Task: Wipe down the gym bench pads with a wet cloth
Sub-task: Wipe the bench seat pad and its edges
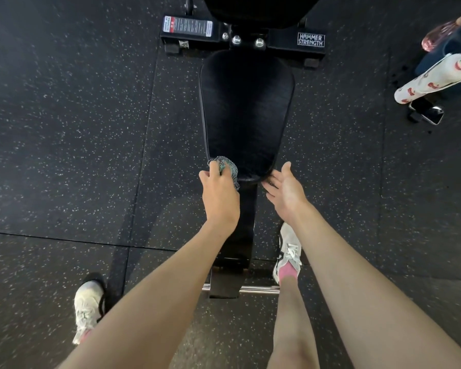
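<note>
A black tapered bench seat pad (246, 107) runs away from me in the middle of the view, with a second black pad (258, 9) beyond it at the top edge. My left hand (218, 194) grips a bunched teal and black-checked cloth (225, 167) against the pad's near left corner. My right hand (285, 189) is spread, palm turned up and inward, with its fingertips at the pad's near right corner.
The black bench frame (310, 39) crosses behind the seat pad. At the right lie a white patterned bottle (431, 78), a dark bag (455, 46) and a phone (431, 115). My feet in white shoes (87, 310) (288, 251) stand either side of the bench's foot bar (258, 289) on speckled rubber flooring (64, 129).
</note>
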`<action>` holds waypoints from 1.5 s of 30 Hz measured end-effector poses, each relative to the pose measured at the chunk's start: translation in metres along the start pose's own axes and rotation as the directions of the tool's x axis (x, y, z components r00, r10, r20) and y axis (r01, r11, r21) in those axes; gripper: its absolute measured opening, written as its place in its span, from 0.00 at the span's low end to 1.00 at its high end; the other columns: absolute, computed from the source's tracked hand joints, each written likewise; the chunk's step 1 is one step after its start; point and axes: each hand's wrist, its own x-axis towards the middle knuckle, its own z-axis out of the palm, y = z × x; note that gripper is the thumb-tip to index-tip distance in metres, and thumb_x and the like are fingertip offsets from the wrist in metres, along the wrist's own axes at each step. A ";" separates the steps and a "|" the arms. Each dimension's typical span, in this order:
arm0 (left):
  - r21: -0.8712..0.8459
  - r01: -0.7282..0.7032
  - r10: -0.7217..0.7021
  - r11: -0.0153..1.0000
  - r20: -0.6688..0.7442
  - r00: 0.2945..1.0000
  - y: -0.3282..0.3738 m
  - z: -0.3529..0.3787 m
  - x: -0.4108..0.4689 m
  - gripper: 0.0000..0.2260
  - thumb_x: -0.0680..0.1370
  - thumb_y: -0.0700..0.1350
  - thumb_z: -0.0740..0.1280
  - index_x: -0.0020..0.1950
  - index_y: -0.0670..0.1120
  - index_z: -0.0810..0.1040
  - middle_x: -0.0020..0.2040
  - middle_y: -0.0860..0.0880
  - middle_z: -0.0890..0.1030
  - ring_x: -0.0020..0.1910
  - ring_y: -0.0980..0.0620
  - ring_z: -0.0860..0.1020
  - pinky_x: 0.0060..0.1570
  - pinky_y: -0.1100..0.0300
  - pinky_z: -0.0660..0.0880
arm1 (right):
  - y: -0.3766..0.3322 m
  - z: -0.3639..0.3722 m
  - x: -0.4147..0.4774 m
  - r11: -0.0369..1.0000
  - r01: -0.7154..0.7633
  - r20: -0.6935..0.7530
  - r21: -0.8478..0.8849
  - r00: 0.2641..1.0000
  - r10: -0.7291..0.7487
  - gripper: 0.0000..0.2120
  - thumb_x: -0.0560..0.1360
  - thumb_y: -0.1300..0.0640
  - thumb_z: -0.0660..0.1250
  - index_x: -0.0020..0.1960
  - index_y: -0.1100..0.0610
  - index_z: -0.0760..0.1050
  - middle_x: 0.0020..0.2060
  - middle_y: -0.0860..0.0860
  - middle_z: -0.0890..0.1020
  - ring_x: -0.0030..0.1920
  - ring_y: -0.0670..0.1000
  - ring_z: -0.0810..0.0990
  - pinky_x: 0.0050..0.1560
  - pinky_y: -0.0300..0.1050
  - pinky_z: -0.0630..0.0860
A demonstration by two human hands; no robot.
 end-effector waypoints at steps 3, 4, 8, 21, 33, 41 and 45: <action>-0.029 -0.128 0.129 0.991 0.057 0.990 0.000 0.003 -0.006 0.20 0.75 0.32 0.64 0.67 0.41 0.72 0.64 0.44 0.68 0.56 0.46 0.66 0.52 0.59 0.71 | 0.002 0.001 0.001 1.000 0.001 -0.009 0.014 1.000 -0.001 0.30 0.82 0.40 0.44 0.74 0.58 0.64 0.72 0.54 0.69 0.71 0.53 0.68 0.75 0.51 0.58; -0.064 -0.223 0.228 0.973 0.103 0.968 0.002 0.004 -0.011 0.21 0.75 0.31 0.64 0.67 0.41 0.72 0.63 0.44 0.69 0.56 0.45 0.67 0.54 0.57 0.73 | 0.003 0.001 0.001 1.000 -0.004 -0.007 0.025 1.000 0.004 0.30 0.82 0.40 0.45 0.75 0.58 0.63 0.72 0.54 0.69 0.71 0.53 0.69 0.74 0.51 0.59; -0.110 -0.401 0.411 0.909 0.091 0.907 0.008 0.005 -0.025 0.23 0.72 0.29 0.66 0.67 0.40 0.73 0.57 0.43 0.72 0.53 0.45 0.69 0.47 0.53 0.77 | 0.001 -0.002 0.001 0.997 -0.038 0.003 0.068 0.999 0.038 0.33 0.80 0.36 0.48 0.76 0.58 0.60 0.72 0.56 0.68 0.70 0.55 0.70 0.63 0.45 0.70; -0.117 -0.182 0.188 0.976 0.041 0.981 0.021 0.021 -0.017 0.21 0.73 0.29 0.64 0.66 0.39 0.74 0.60 0.41 0.71 0.54 0.43 0.69 0.53 0.54 0.73 | 0.003 -0.014 0.002 0.996 -0.024 0.068 0.086 0.997 0.019 0.32 0.81 0.38 0.46 0.75 0.60 0.61 0.72 0.56 0.68 0.71 0.54 0.68 0.75 0.51 0.57; 0.117 -0.520 0.503 0.846 0.148 0.851 0.046 -0.009 0.036 0.21 0.75 0.33 0.63 0.67 0.44 0.73 0.63 0.49 0.71 0.59 0.47 0.65 0.46 0.57 0.75 | 0.005 -0.016 -0.003 0.982 -0.016 0.077 0.190 0.997 0.001 0.35 0.81 0.37 0.42 0.74 0.62 0.63 0.71 0.58 0.70 0.69 0.54 0.70 0.74 0.53 0.59; 0.441 -0.760 0.680 0.477 0.363 0.637 0.012 0.000 0.016 0.17 0.63 0.39 0.78 0.50 0.48 0.83 0.51 0.53 0.77 0.45 0.51 0.74 0.29 0.68 0.67 | 0.013 -0.013 -0.007 0.983 -0.031 0.018 0.182 0.999 0.028 0.34 0.81 0.37 0.43 0.74 0.60 0.63 0.70 0.57 0.71 0.70 0.54 0.70 0.74 0.54 0.60; 0.463 -0.841 0.740 0.280 0.455 0.496 -0.014 -0.014 0.014 0.16 0.67 0.38 0.74 0.54 0.47 0.82 0.54 0.51 0.76 0.49 0.49 0.74 0.41 0.62 0.77 | 0.012 -0.003 -0.010 0.986 -0.030 0.010 0.166 1.000 0.029 0.33 0.81 0.37 0.43 0.74 0.60 0.64 0.69 0.56 0.72 0.68 0.53 0.72 0.72 0.51 0.62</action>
